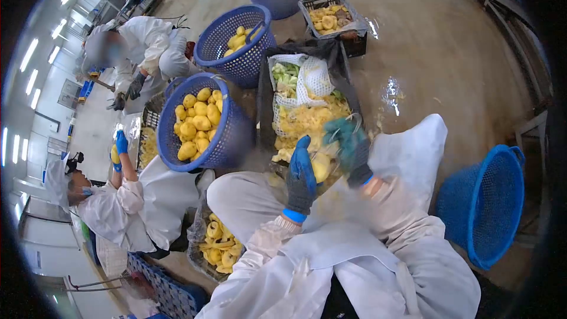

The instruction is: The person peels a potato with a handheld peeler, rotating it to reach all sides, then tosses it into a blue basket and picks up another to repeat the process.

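My left hand [301,180], in a dark glove with blue fingertips, holds a yellow peeled potato-like piece [321,167] against its palm. My right hand [352,150], in a teal and dark glove, is smeared by motion just right of that piece. A thin curved edge shows at its fingers; what it grips cannot be made out. Both hands are over the near end of a black-lined crate [266,109]. Inside are yellow peelings [304,123], green leafy scraps [286,78] and a white foam net [317,77].
Blue baskets of yellow pieces [236,133] [227,68] [280,0] stand left and ahead. A scrap crate [331,31] is beyond; another box of peelings [221,245] is by my left leg. A blue basket [481,207] stands right. Two people [127,207] [150,41] work at left.
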